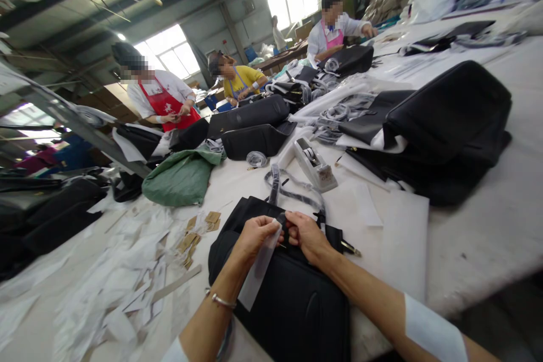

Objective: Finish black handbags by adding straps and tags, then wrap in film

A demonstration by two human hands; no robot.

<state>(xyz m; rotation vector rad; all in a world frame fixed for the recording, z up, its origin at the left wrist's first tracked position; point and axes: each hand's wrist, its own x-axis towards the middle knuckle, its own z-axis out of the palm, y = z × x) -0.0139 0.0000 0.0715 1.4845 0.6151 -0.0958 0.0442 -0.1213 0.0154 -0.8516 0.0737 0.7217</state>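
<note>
A black bag (305,305) lies on the table in front of me, under both hands. My left hand (257,240) is closed, its thumb and fingers pinching the top of a translucent white strip (257,280) that hangs down over the bag. Close beside it, my right hand (307,236) is closed too, its fingertips at a small dark piece by the bag's top edge; what exactly they grip is hidden. Beyond the hands rise the bag's handles (275,184), wrapped in clear film. A metal zipper pull (351,248) sticks out at the bag's right.
A grey tape dispenser (316,164) stands behind the bag. More black bags (449,119) lie to the right and behind. Left are a green cloth bundle (182,178), brown tags (189,242) and scattered white wrapping (123,271). Several people work across the table.
</note>
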